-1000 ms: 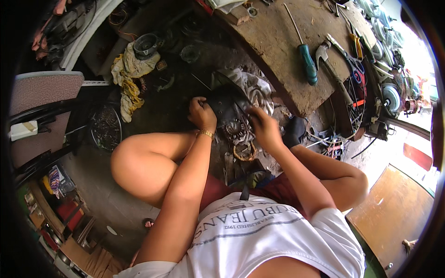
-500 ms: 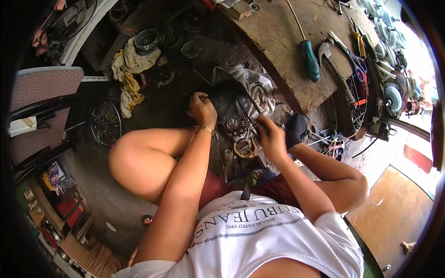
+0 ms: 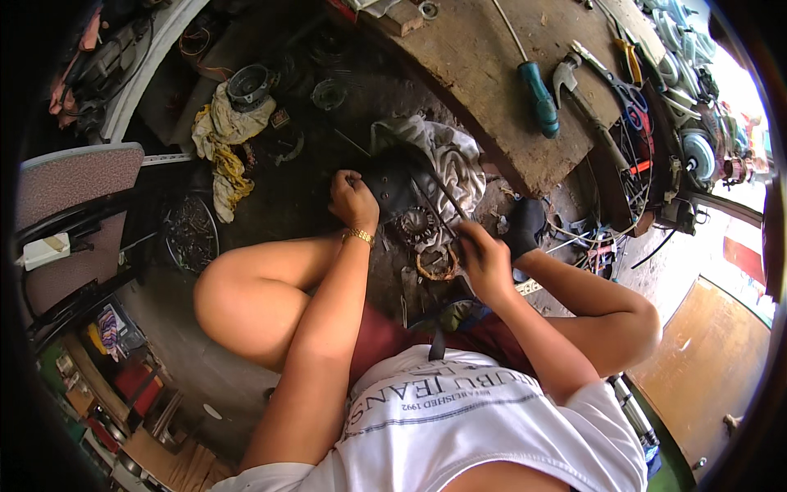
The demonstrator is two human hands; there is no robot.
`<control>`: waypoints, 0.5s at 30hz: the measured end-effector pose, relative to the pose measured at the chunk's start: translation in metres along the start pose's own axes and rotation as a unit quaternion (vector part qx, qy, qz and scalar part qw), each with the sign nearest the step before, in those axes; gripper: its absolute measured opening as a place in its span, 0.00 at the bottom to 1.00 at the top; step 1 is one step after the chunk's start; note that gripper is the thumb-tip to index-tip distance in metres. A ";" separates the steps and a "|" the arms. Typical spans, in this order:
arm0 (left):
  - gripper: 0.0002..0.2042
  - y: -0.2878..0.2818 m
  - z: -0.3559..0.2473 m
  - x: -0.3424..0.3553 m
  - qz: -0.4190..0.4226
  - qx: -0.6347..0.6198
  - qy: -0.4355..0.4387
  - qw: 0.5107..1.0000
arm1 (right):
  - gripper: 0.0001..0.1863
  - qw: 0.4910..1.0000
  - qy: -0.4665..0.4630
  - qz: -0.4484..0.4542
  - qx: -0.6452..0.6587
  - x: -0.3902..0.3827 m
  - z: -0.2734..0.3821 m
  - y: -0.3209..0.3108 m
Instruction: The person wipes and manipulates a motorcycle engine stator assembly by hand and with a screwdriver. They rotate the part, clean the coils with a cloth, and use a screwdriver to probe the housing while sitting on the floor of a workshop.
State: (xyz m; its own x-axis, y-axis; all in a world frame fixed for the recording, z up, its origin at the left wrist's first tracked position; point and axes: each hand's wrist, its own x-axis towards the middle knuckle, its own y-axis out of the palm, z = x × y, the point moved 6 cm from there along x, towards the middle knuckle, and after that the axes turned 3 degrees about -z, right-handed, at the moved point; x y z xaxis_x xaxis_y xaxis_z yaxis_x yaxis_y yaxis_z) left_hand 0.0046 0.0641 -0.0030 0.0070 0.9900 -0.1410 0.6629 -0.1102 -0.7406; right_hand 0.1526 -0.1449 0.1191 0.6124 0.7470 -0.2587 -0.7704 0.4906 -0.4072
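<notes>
Squatting: a person crouches on a dark, oily floor (image 3: 270,205), knees drawn up, both forearms reaching forward to a black motor part (image 3: 395,187) lying just ahead of the feet.
Left hand: the left hand (image 3: 354,201) is curled closed over the near-left edge of the black motor part, fingers wrapped on it; a gold bracelet (image 3: 358,237) sits at the wrist.
Right hand: the right hand (image 3: 482,256) is closed around a thin metal rod (image 3: 447,201) whose far end slants up onto the motor part.
Motor part: it rests on the floor against a grey striped cloth (image 3: 447,152), just below the near edge of a wooden board (image 3: 492,90).
Beneath the hands: a round toothed metal piece (image 3: 416,223) and a ring of coppery wire (image 3: 434,264) lie between the two hands.
Board: a teal-handled screwdriver (image 3: 537,97) and a hammer (image 3: 578,98) lie on it, towards its right edge.
Floor, far left: a yellow and white rag (image 3: 223,143) lies beside a round grey metal housing (image 3: 248,82).
Left rim: a grey-padded chair (image 3: 70,176).
</notes>
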 end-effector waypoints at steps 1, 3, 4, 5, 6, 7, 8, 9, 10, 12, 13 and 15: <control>0.06 0.000 0.006 0.000 -0.001 0.003 0.000 1.000 | 0.13 0.996 0.071 0.057 -0.015 -0.020 0.002 -0.013; 0.06 0.004 0.005 0.006 -0.003 0.001 0.008 1.000 | 0.14 0.998 -0.057 0.004 -0.035 -0.022 0.008 -0.019; 0.06 0.005 0.001 0.008 -0.007 -0.003 0.030 1.000 | 0.14 0.998 -0.049 -0.013 -0.048 -0.004 -0.008 -0.002; 0.06 0.008 -0.003 0.005 -0.006 -0.007 0.053 0.999 | 0.14 0.997 -0.037 -0.031 -0.061 0.027 -0.026 0.021; 0.06 0.012 -0.008 -0.002 -0.004 -0.013 0.076 0.997 | 0.14 0.996 -0.059 -0.049 -0.034 0.069 -0.029 0.037; 0.06 0.017 -0.011 -0.001 -0.003 -0.016 0.049 0.999 | 0.13 0.994 -0.088 -0.069 -0.008 0.099 -0.025 0.043; 0.06 0.016 -0.010 0.010 -0.013 -0.015 0.019 1.000 | 0.13 0.991 -0.112 -0.067 -0.003 0.103 -0.014 0.052; 0.06 0.014 -0.008 0.016 -0.014 -0.015 -0.015 1.000 | 0.13 0.990 -0.127 -0.065 -0.003 0.101 -0.007 0.057; 0.06 0.014 -0.011 0.025 0.012 -0.046 -0.016 0.999 | 0.13 0.988 -0.143 -0.064 -0.005 0.100 -0.002 0.058; 0.06 0.007 -0.010 0.010 -0.008 -0.010 0.018 1.000 | 0.14 1.000 -0.008 -0.026 -0.012 0.056 -0.014 0.045; 0.06 0.004 -0.001 0.000 -0.013 0.016 0.029 0.999 | 0.14 0.999 -0.007 -0.032 0.003 0.034 -0.010 0.026; 0.06 0.002 0.004 0.001 0.001 0.018 0.025 1.000 | 0.16 0.999 -0.024 0.003 -0.042 -0.008 -0.013 -0.006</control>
State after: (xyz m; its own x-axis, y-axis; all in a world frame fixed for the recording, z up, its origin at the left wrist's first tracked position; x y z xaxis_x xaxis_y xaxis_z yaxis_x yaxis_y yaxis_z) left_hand 0.0032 0.0642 -0.0070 0.0462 0.9928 -0.1103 0.6362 -0.1144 -0.7630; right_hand 0.1551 -0.1599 0.1121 0.5967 0.7716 -0.2202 -0.7556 0.4480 -0.4778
